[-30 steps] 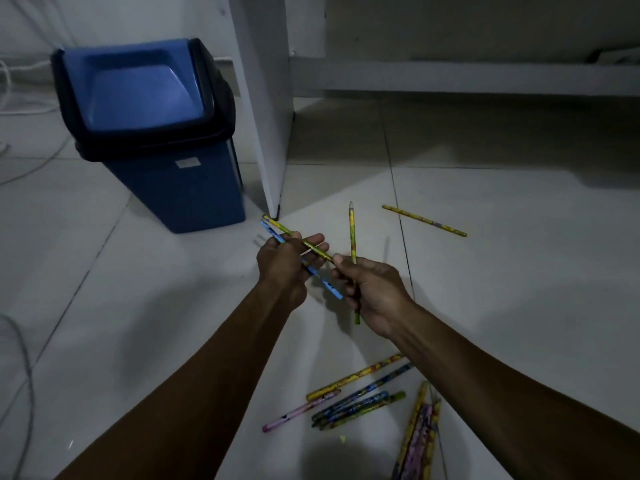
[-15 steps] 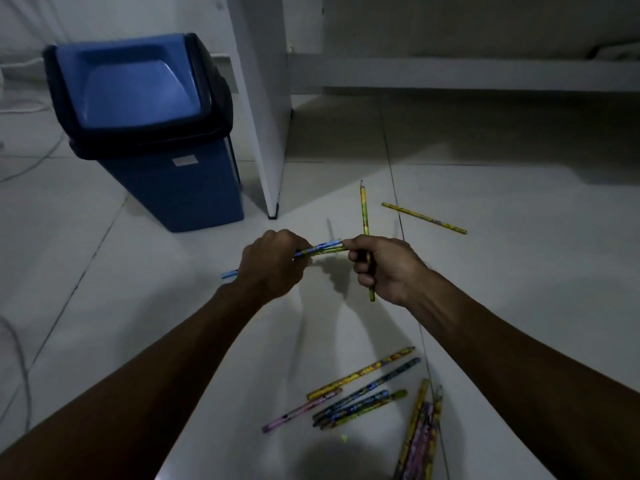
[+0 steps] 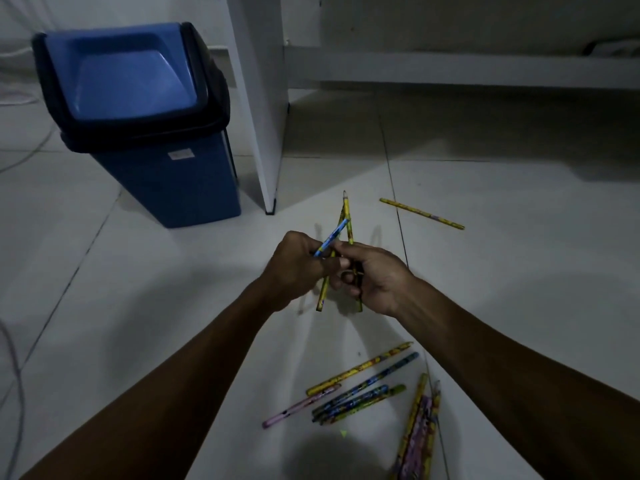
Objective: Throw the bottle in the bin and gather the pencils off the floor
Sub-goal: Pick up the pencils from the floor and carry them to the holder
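Observation:
My left hand (image 3: 296, 268) and my right hand (image 3: 375, 280) meet above the tiled floor, fingers touching. Between them they grip three pencils: a blue one (image 3: 332, 237) and a yellow one (image 3: 325, 289) by my left fingers, another yellow one (image 3: 347, 216) upright in my right fist. The three cross near their upper ends. Several more pencils (image 3: 360, 389) lie loose on the floor below my hands, and a further bunch (image 3: 417, 434) lies at the bottom edge. One yellow pencil (image 3: 420, 213) lies alone to the upper right. No bottle is visible.
A blue bin (image 3: 166, 181) with a closed black-rimmed swing lid stands at the upper left. A white desk panel (image 3: 258, 109) stands right of it. Cables (image 3: 15, 393) trail along the left edge of the floor.
My left hand has swung its two pencils from lying level to pointing up beside the right hand's pencil. Both hands have closed together and dropped slightly in view.

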